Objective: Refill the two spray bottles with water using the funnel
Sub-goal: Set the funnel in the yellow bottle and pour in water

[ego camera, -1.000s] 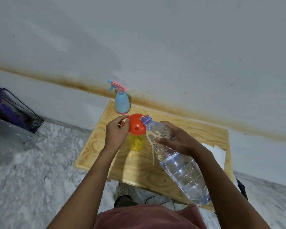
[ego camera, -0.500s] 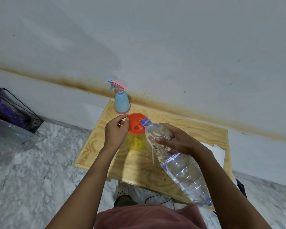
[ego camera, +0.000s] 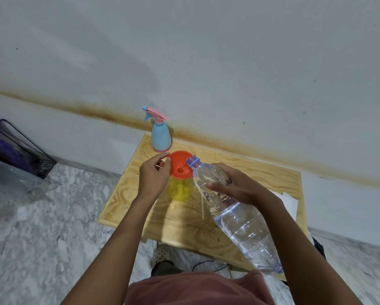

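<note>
Heavy, thin-walled water bottle [ego camera: 235,208], gripped high by right hand [ego camera: 235,186]; likely squashy. Left hand [ego camera: 154,175] pinching light funnel [ego camera: 180,165] rim.

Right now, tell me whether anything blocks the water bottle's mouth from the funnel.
Nothing visible does. The water bottle's mouth sits uncapped at the orange funnel rim, the funnel's hole is open, and the left hand holds only the far edge.
</note>
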`<state>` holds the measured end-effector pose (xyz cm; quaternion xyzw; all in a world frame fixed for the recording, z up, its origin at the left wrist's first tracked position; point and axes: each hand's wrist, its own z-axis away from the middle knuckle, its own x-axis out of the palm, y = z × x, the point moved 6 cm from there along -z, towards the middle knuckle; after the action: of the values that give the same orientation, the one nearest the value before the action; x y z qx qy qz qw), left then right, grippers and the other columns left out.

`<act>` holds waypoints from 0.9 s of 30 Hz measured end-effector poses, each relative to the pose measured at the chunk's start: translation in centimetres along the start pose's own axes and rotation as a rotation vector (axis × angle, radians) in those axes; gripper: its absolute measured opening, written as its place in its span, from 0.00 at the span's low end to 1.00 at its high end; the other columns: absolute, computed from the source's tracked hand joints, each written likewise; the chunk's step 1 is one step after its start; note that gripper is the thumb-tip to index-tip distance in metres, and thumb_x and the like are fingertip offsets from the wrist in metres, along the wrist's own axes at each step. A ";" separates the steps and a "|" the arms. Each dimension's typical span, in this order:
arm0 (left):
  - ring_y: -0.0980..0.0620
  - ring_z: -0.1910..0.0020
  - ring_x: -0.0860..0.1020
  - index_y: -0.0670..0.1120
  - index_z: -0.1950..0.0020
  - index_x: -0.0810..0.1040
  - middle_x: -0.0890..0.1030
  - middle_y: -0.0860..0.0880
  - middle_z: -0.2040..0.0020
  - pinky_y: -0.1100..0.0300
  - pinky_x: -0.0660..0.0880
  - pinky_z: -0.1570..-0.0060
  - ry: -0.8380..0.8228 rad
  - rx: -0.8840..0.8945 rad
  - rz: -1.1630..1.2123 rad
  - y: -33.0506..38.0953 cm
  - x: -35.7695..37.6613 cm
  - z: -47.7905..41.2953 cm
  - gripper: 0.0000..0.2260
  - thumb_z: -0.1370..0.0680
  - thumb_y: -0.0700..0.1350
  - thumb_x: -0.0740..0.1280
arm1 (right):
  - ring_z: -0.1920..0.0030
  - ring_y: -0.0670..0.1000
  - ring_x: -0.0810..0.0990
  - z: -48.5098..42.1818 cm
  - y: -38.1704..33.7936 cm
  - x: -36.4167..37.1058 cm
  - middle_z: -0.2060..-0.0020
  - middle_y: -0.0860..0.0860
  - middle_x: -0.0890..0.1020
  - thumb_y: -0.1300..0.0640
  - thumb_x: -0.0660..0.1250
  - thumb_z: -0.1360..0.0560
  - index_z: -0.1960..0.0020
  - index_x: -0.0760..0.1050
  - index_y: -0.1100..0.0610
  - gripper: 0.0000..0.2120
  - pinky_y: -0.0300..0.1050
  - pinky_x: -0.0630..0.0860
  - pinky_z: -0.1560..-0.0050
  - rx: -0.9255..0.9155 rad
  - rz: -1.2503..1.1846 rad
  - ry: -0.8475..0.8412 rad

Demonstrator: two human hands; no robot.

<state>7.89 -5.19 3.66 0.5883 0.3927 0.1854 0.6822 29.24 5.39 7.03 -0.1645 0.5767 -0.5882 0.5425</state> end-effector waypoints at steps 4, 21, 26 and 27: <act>0.56 0.64 0.75 0.48 0.38 0.83 0.78 0.52 0.62 0.49 0.82 0.54 0.000 0.004 -0.002 0.0 0.0 0.0 0.11 0.19 0.46 0.67 | 0.58 0.48 0.86 -0.1 0.1 -0.1 0.52 0.47 0.85 0.37 0.71 0.28 0.33 0.71 0.45 0.27 0.53 0.83 0.54 -0.001 0.020 0.004; 0.52 0.60 0.78 0.48 0.38 0.83 0.79 0.51 0.61 0.44 0.83 0.53 -0.006 -0.001 0.006 -0.3 0.1 -0.1 0.12 0.20 0.47 0.67 | 0.62 0.44 0.84 -0.3 0.1 -0.1 0.59 0.42 0.84 0.41 0.70 0.25 0.32 0.71 0.46 0.24 0.51 0.83 0.56 0.030 0.045 -0.014; 0.53 0.61 0.78 0.48 0.38 0.83 0.78 0.51 0.62 0.45 0.83 0.52 -0.005 -0.004 0.006 -0.2 0.1 -0.1 0.11 0.20 0.46 0.67 | 0.61 0.44 0.84 -0.3 0.3 -0.2 0.60 0.40 0.84 0.41 0.70 0.26 0.32 0.71 0.46 0.25 0.50 0.83 0.56 0.035 0.043 -0.016; 0.53 0.61 0.78 0.48 0.38 0.83 0.78 0.52 0.62 0.45 0.83 0.52 -0.004 -0.004 0.005 -0.1 0.1 -0.1 0.11 0.20 0.46 0.67 | 0.61 0.44 0.84 -0.3 0.3 -0.2 0.60 0.40 0.84 0.41 0.70 0.26 0.32 0.71 0.46 0.25 0.51 0.83 0.55 0.032 0.048 -0.018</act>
<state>7.83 -5.11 3.51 0.5884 0.3894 0.1865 0.6836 29.17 5.77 6.71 -0.1471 0.5660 -0.5828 0.5642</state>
